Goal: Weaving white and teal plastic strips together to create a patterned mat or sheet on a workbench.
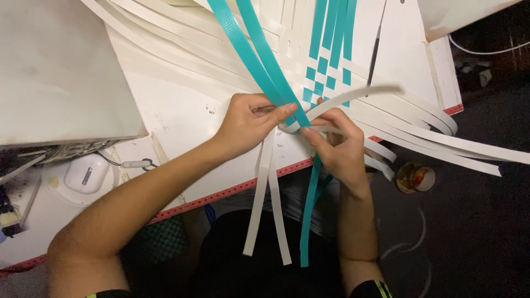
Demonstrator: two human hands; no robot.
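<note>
Board, white and red-edged, is lying across the upper middle of the view and carrying a partly woven mat of flat plastic strips. White strips are fanning out to the upper left and sweeping off to the right; teal strips are crossing them diagonally from the top centre, and a small checkered patch of teal and white is showing just above the hands. Two white ends and one teal end are hanging over the near edge of the board, between the forearms.

Left hand is resting on the board at the weave's near edge, thumb and fingers closed together and pinching the teal strips where they meet the white ones. Right hand is sitting just beside it, nearly touching, its fingers clamped on a curved white strip that is arching up and away to the right.

Grey box is occupying the upper left corner. Round white case is lying below it, with a short cable beside. Small round tin is sitting on the dark floor, right of the right hand.
</note>
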